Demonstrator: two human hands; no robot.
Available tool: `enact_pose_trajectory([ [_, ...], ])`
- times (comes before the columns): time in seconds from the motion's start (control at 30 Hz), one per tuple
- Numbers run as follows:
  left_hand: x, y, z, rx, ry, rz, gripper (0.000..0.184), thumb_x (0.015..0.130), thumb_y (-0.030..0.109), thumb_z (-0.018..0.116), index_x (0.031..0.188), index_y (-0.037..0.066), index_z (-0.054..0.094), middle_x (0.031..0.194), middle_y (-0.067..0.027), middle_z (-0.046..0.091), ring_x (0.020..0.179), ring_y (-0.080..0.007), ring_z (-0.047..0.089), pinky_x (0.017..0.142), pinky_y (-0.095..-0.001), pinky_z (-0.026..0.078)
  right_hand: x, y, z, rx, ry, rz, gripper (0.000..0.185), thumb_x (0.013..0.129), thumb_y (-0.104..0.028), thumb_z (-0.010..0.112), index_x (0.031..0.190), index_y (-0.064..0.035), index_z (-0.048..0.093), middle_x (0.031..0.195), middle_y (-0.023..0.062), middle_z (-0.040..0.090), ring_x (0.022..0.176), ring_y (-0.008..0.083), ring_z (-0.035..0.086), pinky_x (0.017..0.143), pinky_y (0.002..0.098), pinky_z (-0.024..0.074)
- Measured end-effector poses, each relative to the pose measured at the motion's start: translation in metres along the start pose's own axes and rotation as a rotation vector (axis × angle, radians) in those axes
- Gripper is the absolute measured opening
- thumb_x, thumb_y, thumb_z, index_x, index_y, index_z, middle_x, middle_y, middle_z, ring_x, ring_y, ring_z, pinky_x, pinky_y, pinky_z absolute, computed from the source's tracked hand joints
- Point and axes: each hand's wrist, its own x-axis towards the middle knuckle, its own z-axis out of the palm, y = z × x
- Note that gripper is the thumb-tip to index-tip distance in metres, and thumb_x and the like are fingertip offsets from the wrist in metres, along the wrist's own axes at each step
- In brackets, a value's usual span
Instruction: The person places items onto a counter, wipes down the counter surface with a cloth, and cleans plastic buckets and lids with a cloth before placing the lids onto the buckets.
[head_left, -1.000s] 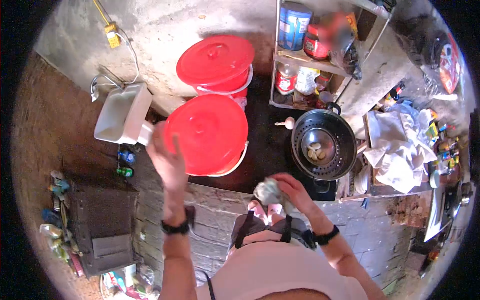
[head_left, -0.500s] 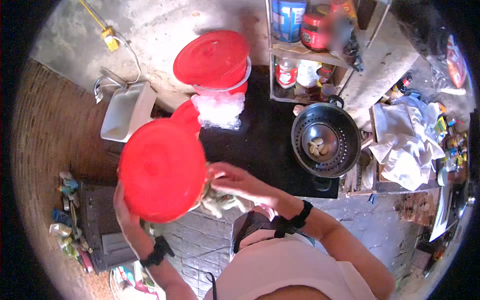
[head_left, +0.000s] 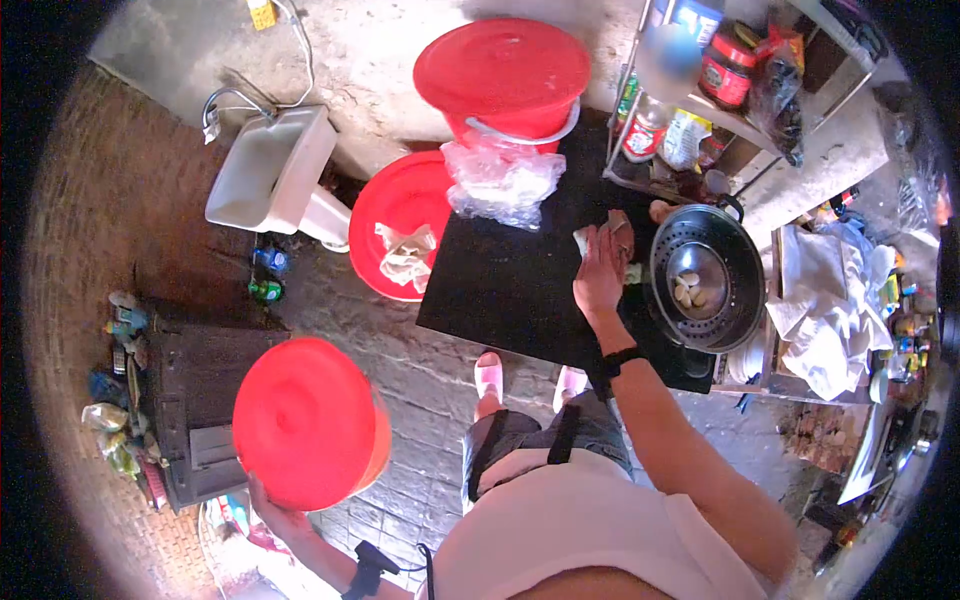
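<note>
The person's two hands are well apart, each engaged with a different object. The left hand (head_left: pixel 278 515) holds a lidded red bucket (head_left: pixel 305 425) by its near edge; the fingers are partly hidden, and whether the base touches the floor (head_left: pixel 420 430) cannot be told. The right hand (head_left: pixel 600 275) lies over a bunched cloth (head_left: pixel 621 235) on the black surface (head_left: pixel 520 280), its fingers resting on the fabric; how firmly they grip is not discernible. Just to the right of this hand stands a dark perforated pot (head_left: pixel 745 290), with several pale cloves (head_left: pixel 688 292) at its bottom. Beyond the right hand, on the far side, a metal rack (head_left: pixel 740 125) bears jars and packets, among them a red-labelled jar (head_left: pixel 727 68). To the left of the right hand, a crumpled clear plastic bag (head_left: pixel 507 185) lies at the far part of the surface, in front of a second lidded red bucket (head_left: pixel 500 70). Farther left, between the two hands, a red basin (head_left: pixel 385 200) contains a crumpled beige rag (head_left: pixel 408 262). Beyond the left hand, near the wall, is a white sink (head_left: pixel 245 205). White fabric (head_left: pixel 830 310) is heaped to the right of the pot.
</note>
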Motion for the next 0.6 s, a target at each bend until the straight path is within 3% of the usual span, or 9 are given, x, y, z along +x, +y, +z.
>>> enact_pose_trajectory([
  [0.1, 0.034, -0.007, -0.021, 0.095, 0.079, 0.000, 0.054, 0.083, 0.030, 0.056, 0.126, 0.002, 0.040, 0.127, -0.0126, 0.043, 0.116, -0.0245, 0.044, 0.095, -0.0396, 0.037, -0.012, -0.068, 0.013, 0.438, -0.125, 0.003, 0.025, 0.076, -0.005, 0.047, 0.101, -0.0062, 0.054, 0.120, 0.0207, 0.044, 0.116, 0.0379, 0.036, 0.097, 0.0462, 0.0288],
  [0.17, 0.056, -0.007, -0.031, -0.044, -0.104, -0.047, 0.055, 0.082, 0.031, 0.056, 0.126, 0.001, 0.040, 0.127, -0.0128, 0.043, 0.115, -0.0256, 0.044, 0.095, -0.0406, 0.037, -0.037, -0.132, 0.016, 0.751, -0.127, -0.177, 0.025, 0.073, -0.001, 0.046, 0.097, -0.0049, 0.054, 0.118, 0.0203, 0.045, 0.113, 0.0386, 0.039, 0.094, 0.0443, 0.0320],
  [0.27, 0.083, 0.011, -0.012, 0.097, 0.025, -0.031, 0.056, 0.081, 0.032, 0.056, 0.126, 0.001, 0.041, 0.126, -0.0137, 0.043, 0.114, -0.0270, 0.045, 0.095, -0.0415, 0.037, -0.053, -0.186, -0.004, 0.975, -0.246, -0.489, 0.029, 0.065, 0.003, 0.050, 0.092, -0.0039, 0.058, 0.110, 0.0185, 0.052, 0.107, 0.0362, 0.046, 0.089, 0.0405, 0.0382],
  [0.33, 0.111, 0.014, -0.012, 0.021, -0.064, -0.014, 0.056, 0.081, 0.031, 0.057, 0.125, 0.001, 0.041, 0.126, -0.0140, 0.042, 0.113, -0.0271, 0.044, 0.095, -0.0418, 0.037, -0.060, -0.192, 0.001, 1.138, -0.897, -0.631, 0.030, 0.060, 0.005, 0.051, 0.087, -0.0039, 0.061, 0.096, 0.0157, 0.060, 0.094, 0.0321, 0.056, 0.083, 0.0391, 0.0430],
  [0.37, 0.128, 0.014, -0.012, -0.051, -0.134, 0.003, 0.055, 0.080, 0.031, 0.058, 0.124, 0.000, 0.042, 0.126, -0.0143, 0.042, 0.113, -0.0272, 0.044, 0.095, -0.0420, 0.036, -0.059, -0.189, -0.012, 0.984, -0.720, -0.702, 0.023, 0.064, -0.002, 0.051, 0.083, -0.0054, 0.063, 0.082, 0.0140, 0.063, 0.080, 0.0309, 0.061, 0.073, 0.0400, 0.0472],
  [0.43, 0.172, -0.003, -0.033, 0.027, -0.151, 0.121, 0.054, 0.080, 0.030, 0.058, 0.122, 0.000, 0.043, 0.124, -0.0142, 0.043, 0.112, -0.0268, 0.045, 0.095, -0.0416, 0.037, -0.021, -0.163, -0.038, 0.697, -0.862, -0.403, 0.020, 0.070, -0.016, 0.051, 0.083, -0.0076, 0.063, 0.079, 0.0140, 0.063, 0.074, 0.0337, 0.061, 0.067, 0.0425, 0.0483],
  [0.5, 0.192, -0.012, -0.033, 0.106, -0.149, 0.241, 0.052, 0.080, 0.029, 0.058, 0.121, 0.000, 0.044, 0.122, -0.0142, 0.045, 0.111, -0.0265, 0.045, 0.094, -0.0411, 0.037, 0.017, -0.121, -0.005, 0.421, -0.564, -0.019, 0.035, 0.077, -0.036, 0.050, 0.084, -0.0027, 0.059, 0.075, 0.0198, 0.062, 0.074, 0.0370, 0.060, 0.067, 0.0453, 0.0487],
  [0.53, 0.195, -0.007, -0.020, 0.074, -0.126, 0.193, 0.050, 0.080, 0.027, 0.058, 0.120, 0.000, 0.045, 0.120, -0.0135, 0.046, 0.111, -0.0259, 0.046, 0.094, -0.0403, 0.037, 0.050, -0.124, -0.044, 0.329, -0.475, 0.393, 0.058, 0.077, -0.049, 0.051, 0.108, 0.0000, 0.049, 0.078, 0.0237, 0.061, 0.077, 0.0391, 0.060, 0.070, 0.0454, 0.0485],
  [0.6, 0.198, -0.007, 0.000, 0.033, -0.113, 0.146, 0.048, 0.080, 0.026, 0.059, 0.119, 0.001, 0.045, 0.119, -0.0129, 0.047, 0.110, -0.0254, 0.046, 0.094, -0.0395, 0.037, 0.077, -0.094, -0.024, 0.356, -0.340, 0.532, 0.090, 0.072, -0.056, 0.057, 0.131, -0.0011, 0.018, 0.088, 0.0244, 0.061, 0.084, 0.0372, 0.060, 0.074, 0.0423, 0.0482],
])
